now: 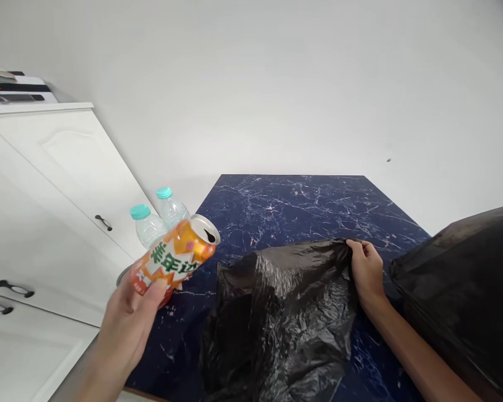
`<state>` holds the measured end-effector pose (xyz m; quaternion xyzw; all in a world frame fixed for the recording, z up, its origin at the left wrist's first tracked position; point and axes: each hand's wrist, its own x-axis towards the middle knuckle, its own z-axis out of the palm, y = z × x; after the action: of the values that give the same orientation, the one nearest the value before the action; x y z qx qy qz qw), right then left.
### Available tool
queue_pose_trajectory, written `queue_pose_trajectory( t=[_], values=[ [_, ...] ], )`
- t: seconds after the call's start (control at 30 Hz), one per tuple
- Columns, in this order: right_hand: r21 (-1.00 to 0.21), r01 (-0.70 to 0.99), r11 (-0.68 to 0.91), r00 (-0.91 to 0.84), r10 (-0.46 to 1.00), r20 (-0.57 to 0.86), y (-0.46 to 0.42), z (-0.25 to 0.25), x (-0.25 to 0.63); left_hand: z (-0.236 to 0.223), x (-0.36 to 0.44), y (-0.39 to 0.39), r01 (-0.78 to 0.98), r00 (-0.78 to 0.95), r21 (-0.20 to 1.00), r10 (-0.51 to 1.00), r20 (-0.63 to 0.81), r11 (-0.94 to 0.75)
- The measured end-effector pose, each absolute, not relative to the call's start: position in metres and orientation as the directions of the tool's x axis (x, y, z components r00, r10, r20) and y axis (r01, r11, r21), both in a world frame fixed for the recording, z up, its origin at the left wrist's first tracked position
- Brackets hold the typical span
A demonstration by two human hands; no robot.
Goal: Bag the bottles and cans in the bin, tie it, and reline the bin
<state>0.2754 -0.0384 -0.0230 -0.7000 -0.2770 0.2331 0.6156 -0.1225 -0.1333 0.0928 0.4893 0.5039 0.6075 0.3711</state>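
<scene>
My left hand [128, 318] is wrapped around an orange and red drink can [174, 254], tilted with its opened top toward the right. Just behind the can stand two clear plastic bottles with teal caps, a nearer bottle [147, 224] and a farther bottle [172, 209]; the can hides their lower parts. A thin black plastic bag [293, 312] spreads over the front of the table. At the bag's upper right corner, my right hand [366, 271] pinches its edge. What lies inside the bag is hidden.
Beneath everything is a dark blue marble-patterned table [276, 206] against a white wall. Another large black bag [465, 290] bulges at the right. White cabinets [67, 190] with dark handles line the left side, with items stacked on top.
</scene>
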Motion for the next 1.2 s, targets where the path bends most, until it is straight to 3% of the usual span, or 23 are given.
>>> queue_pose_trajectory(
  t=[0.13,0.27,0.37,0.5,0.6,0.7,0.77,0.97,1.1,1.2],
  values=[
    [-0.989,0.099,-0.106,0.748,0.663,0.004,-0.038,-0.022,0.277,0.093,-0.110,-0.134,-0.338,-0.203,0.937,0.979,0.017,-0.086],
    [-0.988,0.096,-0.122,0.750,0.661,-0.008,-0.039,-0.021,0.277,0.098,-0.090,-0.133,-0.641,-0.068,0.762,0.982,-0.176,0.092],
    [-0.987,0.094,-0.131,0.743,0.669,-0.018,-0.041,-0.022,0.277,0.093,-0.079,-0.127,-0.705,0.058,0.684,0.976,-0.211,0.190],
    [-0.986,0.101,-0.134,0.729,0.684,-0.018,-0.040,-0.022,0.278,0.079,-0.075,-0.106,-0.675,0.026,0.725,0.987,-0.161,0.136],
    [-0.985,0.101,-0.136,0.722,0.691,-0.021,-0.040,-0.021,0.277,0.070,-0.077,-0.087,-0.534,-0.015,0.843,0.997,-0.081,0.060],
    [-0.986,0.097,-0.135,0.716,0.697,-0.025,-0.040,-0.018,0.275,0.062,-0.082,-0.071,-0.207,-0.078,0.978,0.997,-0.014,-0.003],
    [-0.987,0.093,-0.134,0.712,0.702,-0.028,-0.040,-0.017,0.274,0.055,-0.086,-0.061,0.032,-0.132,0.999,0.991,0.013,-0.009],
    [-0.989,0.095,-0.113,0.700,0.714,-0.015,-0.041,-0.017,0.273,0.031,-0.091,-0.038,0.520,-0.180,0.848,0.957,0.226,-0.102],
    [-0.990,0.093,-0.107,0.700,0.714,-0.012,-0.041,-0.017,0.272,0.020,-0.092,-0.034,0.650,-0.177,0.746,0.926,0.334,-0.144],
    [-0.990,0.092,-0.108,0.709,0.705,-0.011,-0.040,-0.016,0.272,0.015,-0.093,-0.036,0.742,-0.143,0.625,0.853,0.502,-0.243]
  ],
)
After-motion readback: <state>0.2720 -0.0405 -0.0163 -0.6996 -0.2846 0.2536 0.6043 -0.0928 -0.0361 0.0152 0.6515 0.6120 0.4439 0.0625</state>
